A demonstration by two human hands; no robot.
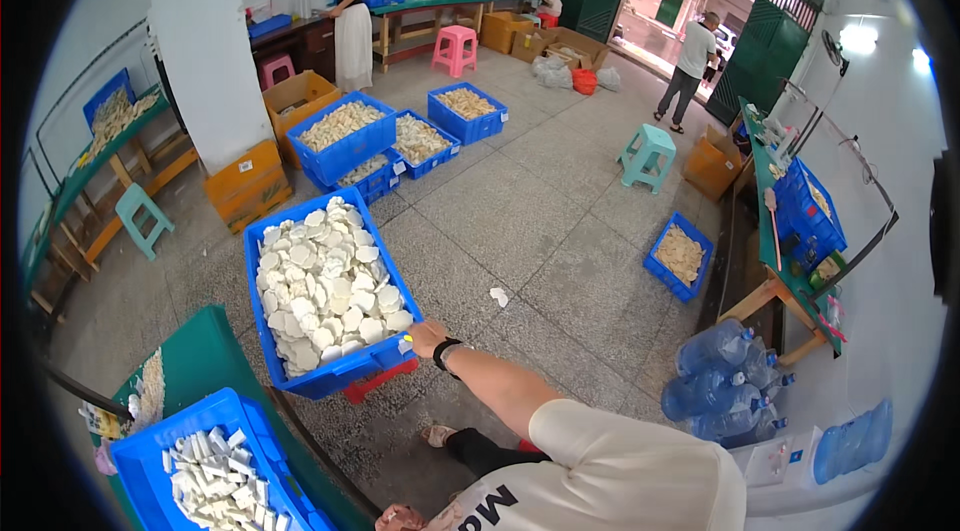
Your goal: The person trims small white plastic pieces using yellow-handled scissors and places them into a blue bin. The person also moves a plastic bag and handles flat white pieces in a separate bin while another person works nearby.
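A deep blue plastic crate, heaped with pale scallop-edged flat pieces, stands just left of centre. Beneath its near edge part of a red stool shows. My right hand, with a black band at the wrist, is closed at the crate's near right corner. By its fingertips is a small yellow-and-white thing, too small to name. My left hand is only partly in view at the lower edge, its fingers hidden. To its left, a second blue crate holds white block-shaped pieces.
More filled blue crates and cardboard boxes stand ahead. One pale piece lies on the floor. At right are a small crate, water bottles and a green stool. Two people stand far off.
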